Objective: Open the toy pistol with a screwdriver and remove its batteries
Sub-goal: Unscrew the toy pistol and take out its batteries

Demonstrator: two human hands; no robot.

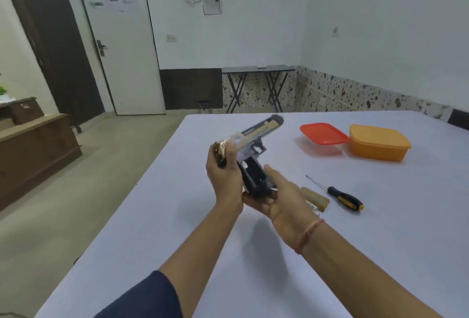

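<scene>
Both forearms reach in low over the table [177, 216]. The left hand [224, 173] grips the rear of the toy pistol [256, 132], which is held clear of the tabletop. The right hand [276, 198] lies palm-up under the butt, fingers relaxed, cradling it. The long axis runs away and rightward, muzzle high. The grip cavity is open and dark, facing the right thumb; batteries not discernible. That hand is nearer the opening. The screwdriver [345, 197] and a tan cover [314, 199] lie just right of it.
</scene>
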